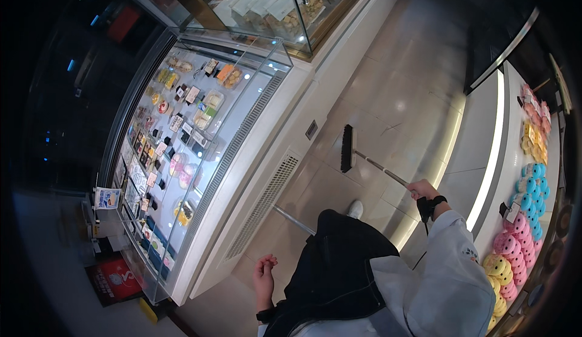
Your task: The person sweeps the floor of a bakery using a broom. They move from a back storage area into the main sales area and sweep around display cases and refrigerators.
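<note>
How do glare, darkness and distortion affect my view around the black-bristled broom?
Head view: the long, curved white light strip looks blown out; the shiny beige tiled floor carries pale glare; fisheye distortion bends edges near the rim, and the corners fall to black; the black-bristled broom stays readable.

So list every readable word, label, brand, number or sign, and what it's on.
Nothing here is legible enough to quote.
Small white cards in the glass display case: printing too small.
White-and-blue card left of the case: too small and blurred.
Red panel below that: white marks, too blurred.
Shelf card beside the blue round items: too small.
Right sleeve: small dark print, too small.
</note>
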A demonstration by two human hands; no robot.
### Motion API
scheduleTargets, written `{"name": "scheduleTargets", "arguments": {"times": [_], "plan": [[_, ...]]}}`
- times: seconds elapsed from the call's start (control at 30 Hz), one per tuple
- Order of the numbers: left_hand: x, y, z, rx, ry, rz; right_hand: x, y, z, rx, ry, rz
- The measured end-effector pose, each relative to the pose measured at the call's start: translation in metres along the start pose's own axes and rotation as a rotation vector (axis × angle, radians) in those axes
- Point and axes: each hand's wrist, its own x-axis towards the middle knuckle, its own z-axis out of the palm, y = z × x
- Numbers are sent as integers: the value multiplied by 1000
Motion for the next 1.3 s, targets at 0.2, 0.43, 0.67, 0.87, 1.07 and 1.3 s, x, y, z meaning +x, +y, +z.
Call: {"name": "scheduleTargets", "arguments": {"times": [0.2,0.43,0.67,0.87,1.07,1.3], "plan": [[45,30,41,74,-109,5,6,-39,-45,-283,170,-253],[106,65,70,207,-298,33,-74,26,3,-174,332,-138],[203,101,117,245,-579,85,-183,124,93,333,131,235],[282,154,176,404,-862,256,-269,153,177,1622,47,387],[284,184,247,287,-1013,-7,-212,193,231,1728,444,409],[257,201,298,290,-1115,10,-70,123,158,-80,702,-585]]}}
